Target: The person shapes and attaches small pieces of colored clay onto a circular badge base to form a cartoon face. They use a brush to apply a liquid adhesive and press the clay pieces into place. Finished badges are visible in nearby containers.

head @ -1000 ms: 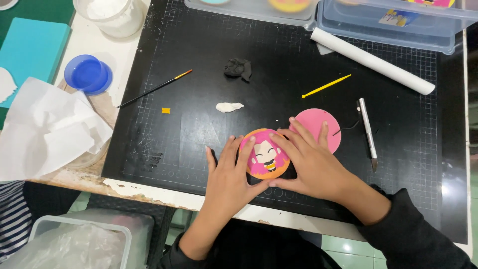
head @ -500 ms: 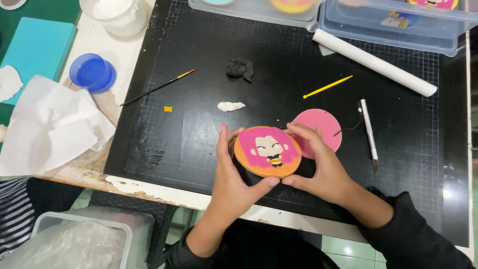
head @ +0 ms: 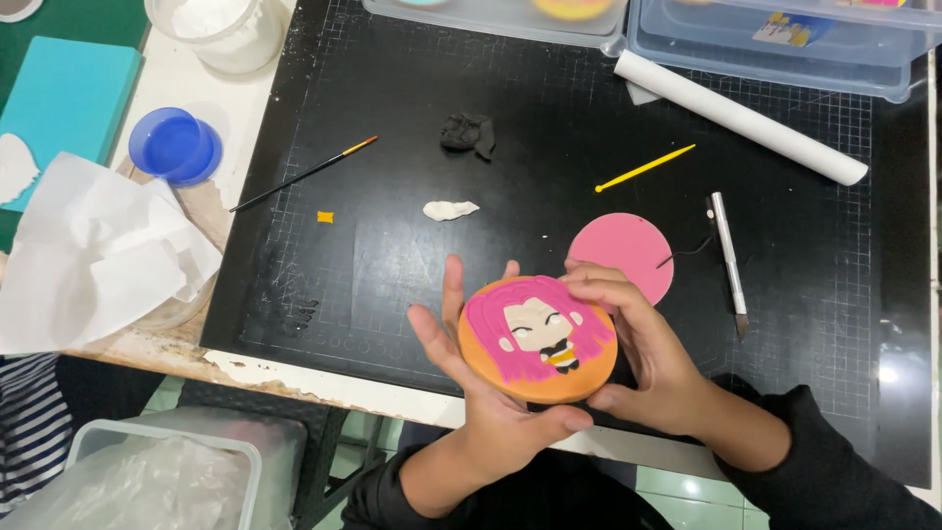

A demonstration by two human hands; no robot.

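Closest to the wearer, the left hand (head: 481, 393) cups a round orange disc decorated with a pink-haired cartoon figure (head: 538, 339) from below, thumb curled under its lower edge and fingers spread behind it. The right hand (head: 648, 353) grips the disc's right side, fingertips curled over the top rim, so the disc is raised just above the near edge of the black gridded cutting mat (head: 392, 255) on the bench. Just behind lies a flat pink circle (head: 628, 250), with a silver craft knife (head: 728, 257) beside it. Farther back are a small white clay scrap (head: 449, 209), a yellow modelling stick (head: 644, 168), a thin paintbrush (head: 302, 174), a black clay lump (head: 468, 132) and a white rolling pin (head: 741, 118).
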